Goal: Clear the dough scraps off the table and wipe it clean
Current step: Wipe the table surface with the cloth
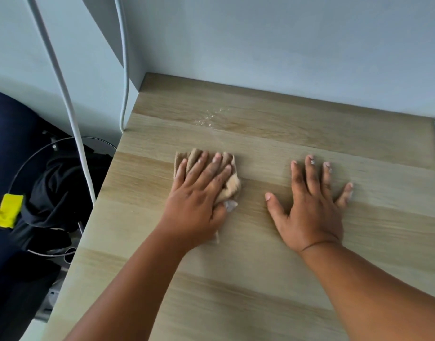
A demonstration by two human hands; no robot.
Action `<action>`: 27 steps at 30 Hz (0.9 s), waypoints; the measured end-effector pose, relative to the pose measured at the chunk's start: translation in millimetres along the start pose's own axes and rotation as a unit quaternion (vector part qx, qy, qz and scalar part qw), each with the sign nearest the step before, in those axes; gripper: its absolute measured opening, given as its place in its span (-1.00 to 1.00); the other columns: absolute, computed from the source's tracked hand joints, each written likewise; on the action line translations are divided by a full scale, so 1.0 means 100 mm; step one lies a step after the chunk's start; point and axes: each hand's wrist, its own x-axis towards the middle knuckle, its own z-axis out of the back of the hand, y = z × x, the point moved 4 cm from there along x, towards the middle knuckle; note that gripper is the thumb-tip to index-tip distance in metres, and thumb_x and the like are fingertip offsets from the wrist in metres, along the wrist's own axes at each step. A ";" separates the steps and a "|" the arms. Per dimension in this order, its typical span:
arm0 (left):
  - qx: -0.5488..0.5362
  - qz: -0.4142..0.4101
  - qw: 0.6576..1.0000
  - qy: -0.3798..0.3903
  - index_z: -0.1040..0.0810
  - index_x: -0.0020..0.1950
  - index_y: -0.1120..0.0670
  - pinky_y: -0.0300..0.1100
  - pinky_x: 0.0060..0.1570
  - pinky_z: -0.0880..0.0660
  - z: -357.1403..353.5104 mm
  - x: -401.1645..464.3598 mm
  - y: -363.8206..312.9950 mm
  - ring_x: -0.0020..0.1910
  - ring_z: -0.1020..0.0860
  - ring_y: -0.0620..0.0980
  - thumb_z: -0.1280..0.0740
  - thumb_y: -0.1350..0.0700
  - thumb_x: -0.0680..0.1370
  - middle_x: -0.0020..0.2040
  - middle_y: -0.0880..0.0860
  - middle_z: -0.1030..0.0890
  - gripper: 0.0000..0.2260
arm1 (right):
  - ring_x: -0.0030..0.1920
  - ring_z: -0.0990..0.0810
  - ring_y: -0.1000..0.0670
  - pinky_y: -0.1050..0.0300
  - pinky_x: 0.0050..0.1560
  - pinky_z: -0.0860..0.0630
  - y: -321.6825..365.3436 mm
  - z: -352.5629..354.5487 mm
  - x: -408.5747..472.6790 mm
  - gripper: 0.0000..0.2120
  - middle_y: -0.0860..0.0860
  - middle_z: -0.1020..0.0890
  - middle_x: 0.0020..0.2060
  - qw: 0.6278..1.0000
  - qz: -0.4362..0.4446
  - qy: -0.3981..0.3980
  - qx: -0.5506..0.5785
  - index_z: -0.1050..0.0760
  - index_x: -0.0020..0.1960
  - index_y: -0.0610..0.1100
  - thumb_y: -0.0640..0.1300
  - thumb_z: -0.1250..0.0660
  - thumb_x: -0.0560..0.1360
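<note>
The left hand (199, 190) presses a crumpled tan cloth (230, 185) flat on the wooden table (273, 279), fingers straight over it. The right hand (310, 212) rests open, fingers spread, holding nothing. 1 patch of pale dough residue (210, 116) lies farther back, slightly right of the cloth and well apart from it, so the left hand is nearer; the next wipe likely runs away from the person.

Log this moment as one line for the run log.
left hand presses tan cloth flat on wooden table | right hand flat on table, holding nothing | residue patch beyond cloth
</note>
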 end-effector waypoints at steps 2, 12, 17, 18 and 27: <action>-0.005 -0.019 1.000 -0.015 -0.31 0.62 -0.04 0.23 0.59 -0.09 0.01 -0.28 0.06 0.67 -0.08 0.02 -0.15 -0.21 0.62 0.66 -0.03 -0.20 -0.42 | 0.69 0.12 -0.18 -0.55 0.53 0.15 0.00 0.00 0.00 -0.13 -0.03 0.01 0.70 1.000 0.000 -0.007 0.003 -0.06 0.69 0.01 0.49 0.11 0.54; 0.015 0.247 0.969 -0.006 -0.07 0.69 -0.12 0.26 0.59 0.24 0.19 0.34 0.63 0.68 0.14 0.05 0.04 -0.25 0.47 0.71 -0.01 0.04 -0.25 | 0.69 0.08 -0.20 -0.57 0.52 0.11 0.01 0.01 -0.01 -0.13 -0.06 -0.04 0.70 1.000 0.000 -0.009 0.005 -0.11 0.68 -0.01 0.48 0.05 0.54; 0.020 0.155 0.987 0.023 -0.05 0.68 -0.15 0.29 0.58 0.25 0.15 0.85 0.39 0.68 0.19 0.00 0.04 -0.24 0.50 0.71 -0.07 0.08 -0.28 | 0.69 0.09 -0.20 -0.55 0.53 0.12 0.00 0.02 -0.02 -0.14 -0.05 -0.02 0.70 1.000 0.003 -0.008 0.006 -0.07 0.68 0.00 0.48 0.06 0.55; 0.017 0.127 0.991 0.024 -0.08 0.68 -0.16 0.27 0.58 0.24 0.14 0.82 0.32 0.68 0.17 0.00 0.01 -0.24 0.52 0.71 -0.08 0.05 -0.30 | 0.69 0.09 -0.20 -0.55 0.53 0.11 0.00 0.02 -0.02 -0.15 -0.05 -0.02 0.70 1.000 0.003 -0.008 0.005 -0.07 0.68 0.00 0.48 0.06 0.55; -0.007 0.001 1.000 0.008 -0.33 0.61 -0.06 0.21 0.62 -0.04 0.24 -0.04 0.45 0.67 -0.06 -0.02 -0.14 -0.19 0.57 0.66 -0.06 -0.20 -0.39 | 0.69 0.09 -0.20 -0.56 0.52 0.09 0.02 0.05 -0.02 -0.14 -0.05 -0.02 0.70 1.000 0.001 0.006 0.005 -0.09 0.68 0.00 0.48 0.06 0.54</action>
